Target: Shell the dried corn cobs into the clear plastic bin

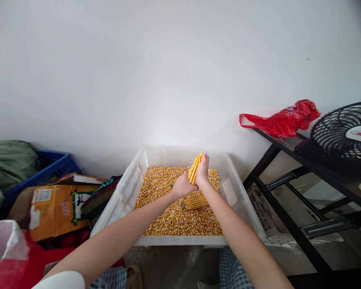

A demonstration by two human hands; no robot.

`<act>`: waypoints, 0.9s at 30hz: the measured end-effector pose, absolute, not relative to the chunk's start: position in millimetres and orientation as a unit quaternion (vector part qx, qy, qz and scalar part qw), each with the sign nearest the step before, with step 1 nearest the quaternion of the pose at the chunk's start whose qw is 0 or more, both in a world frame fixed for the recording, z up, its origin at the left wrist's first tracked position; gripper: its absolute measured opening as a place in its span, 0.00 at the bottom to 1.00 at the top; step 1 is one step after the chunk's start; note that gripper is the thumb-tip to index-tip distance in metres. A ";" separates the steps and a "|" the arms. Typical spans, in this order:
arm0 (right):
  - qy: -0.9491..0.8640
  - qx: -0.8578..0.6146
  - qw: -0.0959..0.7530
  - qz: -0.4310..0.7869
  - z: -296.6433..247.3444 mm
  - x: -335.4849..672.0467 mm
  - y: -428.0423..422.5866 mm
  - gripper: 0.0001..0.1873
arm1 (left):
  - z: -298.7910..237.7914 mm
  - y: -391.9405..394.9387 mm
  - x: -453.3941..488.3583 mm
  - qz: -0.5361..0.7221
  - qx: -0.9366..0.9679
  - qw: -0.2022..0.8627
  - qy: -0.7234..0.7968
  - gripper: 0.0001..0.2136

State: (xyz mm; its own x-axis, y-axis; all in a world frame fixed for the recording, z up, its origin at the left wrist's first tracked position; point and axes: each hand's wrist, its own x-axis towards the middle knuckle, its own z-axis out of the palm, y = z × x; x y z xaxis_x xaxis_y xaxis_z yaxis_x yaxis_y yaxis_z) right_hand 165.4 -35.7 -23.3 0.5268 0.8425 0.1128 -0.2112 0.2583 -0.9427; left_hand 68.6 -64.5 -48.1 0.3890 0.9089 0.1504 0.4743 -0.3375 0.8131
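Both my hands grip one yellow corn cob (195,168), held tilted above a bin of loose kernels. My left hand (183,185) wraps its lower end, and my right hand (202,170) is closed along its right side. Under my wrists, a second corn cob (196,202) lies on the corn kernels (164,208), its right end partly hidden by my right forearm. The kernels cover the floor of a translucent plastic bin (243,204). A small green thing shows beside my left hand, too small to name.
On the right stands a black metal-framed table (276,196) with a red plastic bag (289,120) and a black fan (345,132). Left of the bin are an orange cardboard box (58,208), a blue crate (52,166) and a red-and-white bag (15,257). A white wall (180,72) rises behind.
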 end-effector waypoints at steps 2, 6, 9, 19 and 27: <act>-0.344 -0.501 0.723 0.327 -21.4 163.5 -38.8 0.25 | -45.3 -65.3 69.7 0.307 0.743 0.411 0.430 0.16; -0.419 -0.525 0.709 0.216 -12.8 166.8 -46.4 0.23 | -35.8 -70.4 70.0 0.290 0.693 0.541 0.377 0.12; -0.437 -0.519 0.708 0.199 -7.8 173.0 -46.9 0.21 | -28.5 -72.8 67.3 0.266 0.665 0.607 0.343 0.13; -0.396 -0.468 0.572 0.545 -4.1 217.4 -42.5 0.17 | -6.8 -12.5 15.8 0.426 0.588 0.581 0.367 0.18; -0.520 -0.436 0.397 0.618 -44.5 126.7 -63.1 0.17 | -15.4 0.9 6.2 0.492 0.568 0.443 0.489 0.21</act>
